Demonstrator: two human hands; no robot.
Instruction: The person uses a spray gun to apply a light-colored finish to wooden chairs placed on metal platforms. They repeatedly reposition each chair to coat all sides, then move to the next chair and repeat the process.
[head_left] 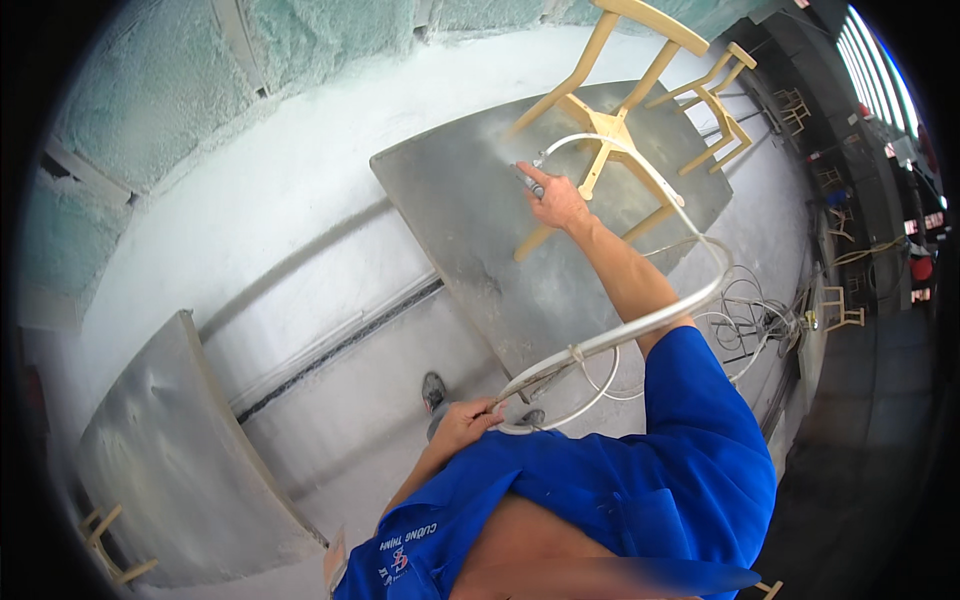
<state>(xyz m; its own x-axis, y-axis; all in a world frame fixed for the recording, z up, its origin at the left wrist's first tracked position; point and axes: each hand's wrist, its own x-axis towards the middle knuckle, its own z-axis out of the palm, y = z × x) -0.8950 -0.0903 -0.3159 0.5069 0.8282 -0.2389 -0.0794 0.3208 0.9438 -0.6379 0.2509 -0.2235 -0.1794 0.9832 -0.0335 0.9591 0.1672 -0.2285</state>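
Observation:
My right hand (560, 205) is closed round a small metal spray gun (528, 182), its nozzle pointing away from me with a faint haze in front. A white hose (640, 325) runs from the gun, loops over my right forearm and comes back toward my waist. There my left hand (465, 427) is closed on the hose, fingers pinched together. Just beyond the gun a pale wooden chair frame (607, 125) with no seat panel stands on a grey metal-topped table (450, 200). The gun is close to the chair's legs, apart from them.
A second chair frame (720, 105) stands just right of the first. Another metal tabletop (185, 450) lies at the left, with a chair part (110, 550) beside it. Coiled hoses (760, 320) hang at the right. Whitish-green fibrous filter panels (330, 50) line the far wall.

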